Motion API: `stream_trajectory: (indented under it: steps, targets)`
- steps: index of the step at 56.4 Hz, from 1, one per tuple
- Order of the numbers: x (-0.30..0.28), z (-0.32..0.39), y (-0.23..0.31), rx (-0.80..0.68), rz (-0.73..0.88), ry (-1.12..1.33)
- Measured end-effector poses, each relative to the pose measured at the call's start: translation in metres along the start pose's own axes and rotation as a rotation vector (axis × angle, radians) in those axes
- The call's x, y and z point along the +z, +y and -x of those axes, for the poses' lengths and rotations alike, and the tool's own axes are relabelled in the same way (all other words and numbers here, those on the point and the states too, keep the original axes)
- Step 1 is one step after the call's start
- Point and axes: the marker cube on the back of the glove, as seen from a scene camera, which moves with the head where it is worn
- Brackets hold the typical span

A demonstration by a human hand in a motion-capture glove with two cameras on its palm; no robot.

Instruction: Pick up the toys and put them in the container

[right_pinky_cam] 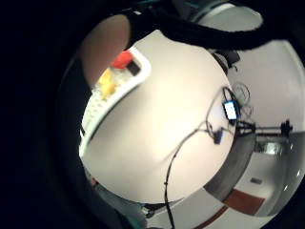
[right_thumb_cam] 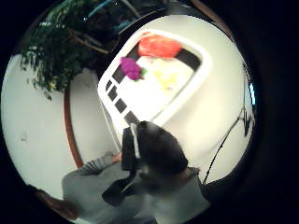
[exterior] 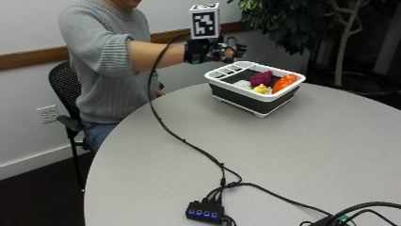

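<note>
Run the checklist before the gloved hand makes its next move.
1. Toys in container: purple toy, yellow toy and orange toy inside: ok.
2. Toys left on table: none visible: ok.
3. Right hand holding nothing: cannot tell.
4. Hand raised beside the container, not touching it: ok.
5. Container flat on table: ok.

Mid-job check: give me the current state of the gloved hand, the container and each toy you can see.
Right hand: raised above the container's near end, carrying no toy; finger pose unclear.
Container: upright on the table, open-topped.
Purple toy: inside the container.
Yellow toy: inside the container, beside the purple one.
Orange-red toy: inside the container, at its far end.
</note>
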Motion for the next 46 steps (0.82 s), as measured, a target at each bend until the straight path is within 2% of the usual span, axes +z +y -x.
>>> stream_trajectory:
  steps: [10, 19, 23, 27, 33, 46]
  targets:
    - [0.019, -0.055, 0.088, 0.132, 0.029, -0.103]
    - [0.046, -0.021, 0.192, 0.084, 0.136, -0.194]
    - [0.062, 0.008, 0.249, 0.050, 0.115, -0.184]
    - [0.078, 0.024, 0.284, 0.044, 0.097, -0.212]
    - [0.094, 0.036, 0.304, 0.084, 0.109, -0.277]
    - [0.099, 0.038, 0.298, 0.091, 0.096, -0.233]
